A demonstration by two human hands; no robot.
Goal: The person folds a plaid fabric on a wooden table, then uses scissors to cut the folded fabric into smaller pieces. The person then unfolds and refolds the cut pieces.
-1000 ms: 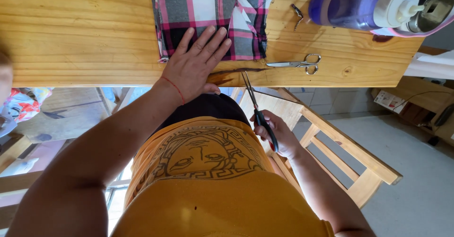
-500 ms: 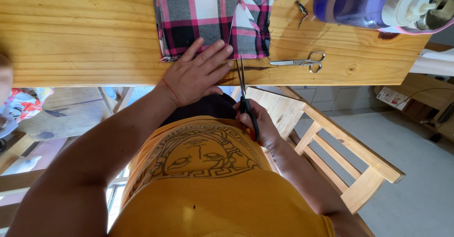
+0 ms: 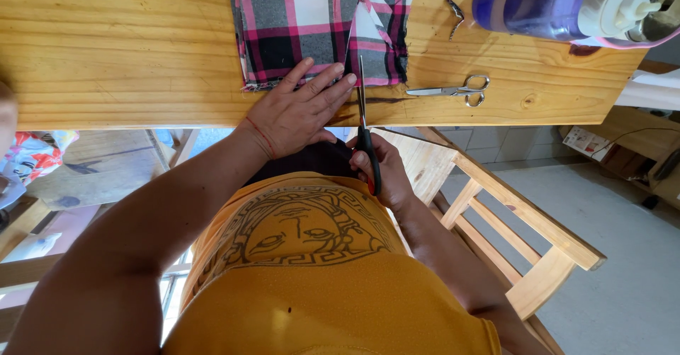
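We press our left hand (image 3: 297, 110) flat, fingers spread, on the plaid fabric (image 3: 319, 25) at the near edge of the wooden table (image 3: 120, 50). Our right hand (image 3: 379, 171) grips black-handled scissors (image 3: 363, 125) — blades entering the cloth's near edge. Small silver scissors (image 3: 450, 91) lie just right.

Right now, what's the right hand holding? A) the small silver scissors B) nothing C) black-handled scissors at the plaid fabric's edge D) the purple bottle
C: the right hand grips the black-handled scissors, blades pointing up into the plaid fabric, which the left hand presses flat; the small silver scissors lie untouched on the table.
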